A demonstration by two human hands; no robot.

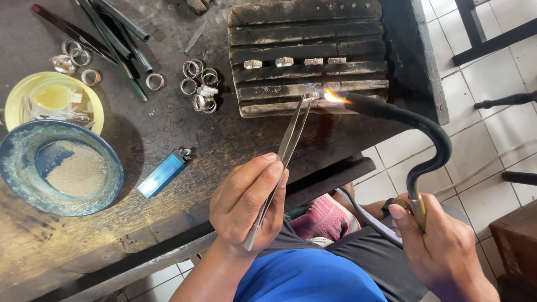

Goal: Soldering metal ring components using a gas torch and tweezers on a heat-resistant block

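My left hand point(249, 201) pinches long metal tweezers point(282, 162) whose tips reach a small silver ring point(311, 95) on a charred, grooved soldering block point(307, 56). My right hand point(442, 251) grips the brass handle of a curved black torch point(417, 131). Its orange flame point(334, 97) plays on that ring from the right. Several more silver rings point(293, 61) lie in a row in a groove higher up the block.
A cluster of rings point(200, 85) lies left of the block, more rings point(75, 61) at far left. A blue lighter point(164, 173), blue bowl of powder point(59, 168), yellow dish point(53, 100) and dark rods point(114, 31) sit on the wooden bench. Tiled floor at right.
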